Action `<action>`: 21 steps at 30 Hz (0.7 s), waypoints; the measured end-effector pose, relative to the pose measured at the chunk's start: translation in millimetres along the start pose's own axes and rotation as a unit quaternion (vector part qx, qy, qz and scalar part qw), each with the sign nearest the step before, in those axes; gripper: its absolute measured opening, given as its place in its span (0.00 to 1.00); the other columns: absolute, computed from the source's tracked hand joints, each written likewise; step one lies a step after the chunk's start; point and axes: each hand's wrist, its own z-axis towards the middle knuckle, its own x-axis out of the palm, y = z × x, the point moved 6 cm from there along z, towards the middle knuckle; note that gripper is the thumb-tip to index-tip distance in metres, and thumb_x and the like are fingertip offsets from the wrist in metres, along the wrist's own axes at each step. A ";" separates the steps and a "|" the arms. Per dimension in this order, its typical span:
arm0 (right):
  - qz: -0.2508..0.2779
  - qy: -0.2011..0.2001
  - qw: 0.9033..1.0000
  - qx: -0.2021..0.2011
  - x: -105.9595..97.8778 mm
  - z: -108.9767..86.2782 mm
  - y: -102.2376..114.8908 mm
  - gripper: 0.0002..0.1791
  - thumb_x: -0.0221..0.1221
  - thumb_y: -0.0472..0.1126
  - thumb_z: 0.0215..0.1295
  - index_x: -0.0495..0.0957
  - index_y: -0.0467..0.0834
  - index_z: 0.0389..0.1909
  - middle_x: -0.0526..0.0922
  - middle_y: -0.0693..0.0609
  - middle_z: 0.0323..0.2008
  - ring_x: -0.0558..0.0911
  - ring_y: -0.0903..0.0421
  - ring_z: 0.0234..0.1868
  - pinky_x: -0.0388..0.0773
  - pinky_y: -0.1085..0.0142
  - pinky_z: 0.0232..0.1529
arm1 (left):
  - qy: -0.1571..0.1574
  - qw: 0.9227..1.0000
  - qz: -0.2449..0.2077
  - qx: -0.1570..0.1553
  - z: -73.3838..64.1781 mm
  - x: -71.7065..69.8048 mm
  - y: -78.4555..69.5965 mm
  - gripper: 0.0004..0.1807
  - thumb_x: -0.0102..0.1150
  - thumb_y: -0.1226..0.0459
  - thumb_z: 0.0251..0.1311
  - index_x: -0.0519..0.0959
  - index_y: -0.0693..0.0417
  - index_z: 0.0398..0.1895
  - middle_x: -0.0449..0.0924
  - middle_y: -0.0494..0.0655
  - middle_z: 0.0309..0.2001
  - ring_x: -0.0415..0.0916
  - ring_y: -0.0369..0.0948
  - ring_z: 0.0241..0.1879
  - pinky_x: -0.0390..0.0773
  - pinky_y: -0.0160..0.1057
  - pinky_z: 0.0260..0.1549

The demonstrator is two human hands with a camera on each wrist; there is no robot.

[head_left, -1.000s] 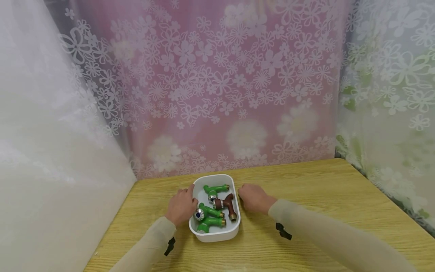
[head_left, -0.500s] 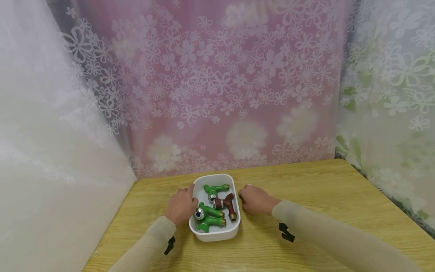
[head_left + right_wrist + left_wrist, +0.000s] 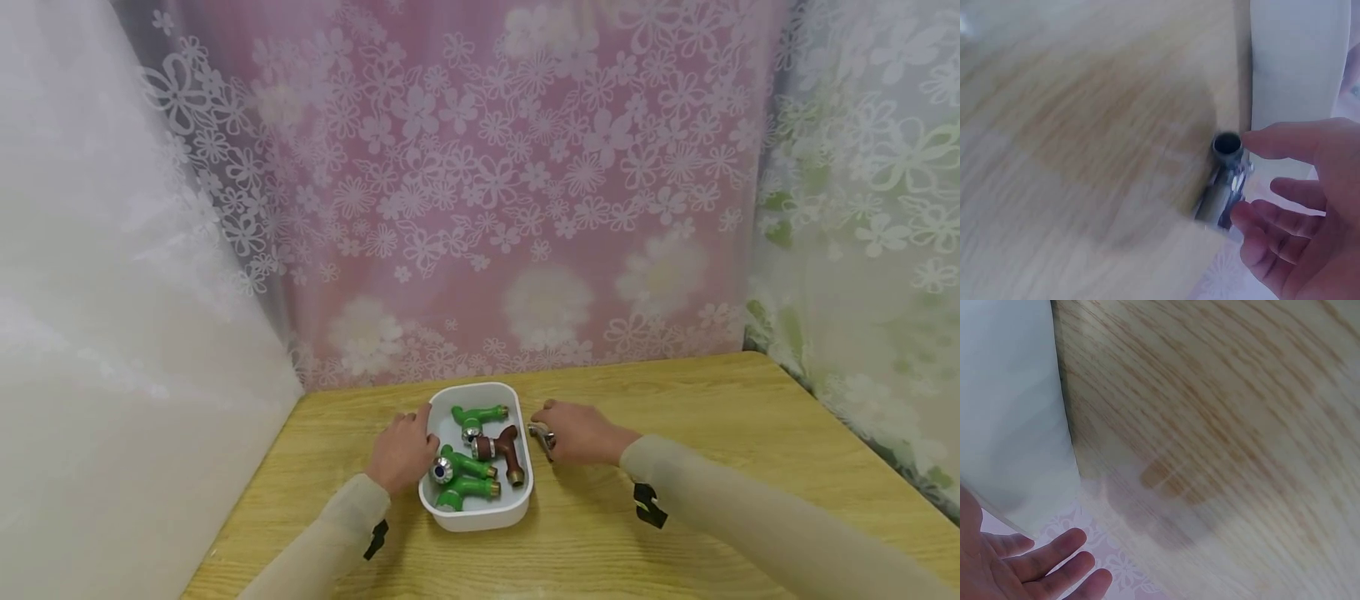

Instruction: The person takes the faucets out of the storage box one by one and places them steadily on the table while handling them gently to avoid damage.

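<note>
A white tub (image 3: 480,522) holds several green taps (image 3: 476,488) and one brown tap (image 3: 510,457). My left hand (image 3: 401,454) holds the tub's left rim, its thumb over the edge. In the left wrist view the fingers (image 3: 1054,556) reach along the outer wall. Just right of the tub, my right hand (image 3: 588,433) grips a small chrome tap (image 3: 543,437). The right wrist view shows this tap (image 3: 1219,200) between thumb and fingers, low over the table, its round open end toward the camera. The palm hides part of it in the head view.
The tub stands on a wood-grain table (image 3: 675,417). A pink flowered curtain (image 3: 525,208) hangs behind the table's far edge, with a white sheet (image 3: 112,333) on the left and another flowered curtain (image 3: 862,250) on the right.
My right hand has shifted a little to the right, away from the tub, and the chrome tap in it now shows. My left hand and the tub have stayed nearly in place.
</note>
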 end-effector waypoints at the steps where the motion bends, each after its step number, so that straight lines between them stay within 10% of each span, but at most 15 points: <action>1: -0.005 -0.002 1.000 -0.002 -1.5 -1.0 -1.8 0.34 0.69 0.35 0.51 0.78 0.45 0.63 0.78 0.44 0.62 0.83 0.47 0.51 0.81 0.55 0.40 | 0.001 1.000 0.000 -0.001 0.2 0.1 -0.2 0.31 0.51 0.57 0.70 0.64 0.57 0.74 0.79 0.60 0.60 0.76 0.55 0.59 0.80 0.57 0.53; 21: -0.055 -0.030 0.997 -0.053 7.7 8.0 -12.6 0.18 0.68 0.34 0.60 0.83 0.48 0.51 0.85 0.50 0.51 0.84 0.50 0.50 0.82 0.53 0.49 | -0.002 1.000 0.003 0.001 0.3 0.2 -1.0 0.31 0.51 0.57 0.70 0.65 0.57 0.74 0.79 0.60 0.60 0.77 0.55 0.58 0.81 0.56 0.49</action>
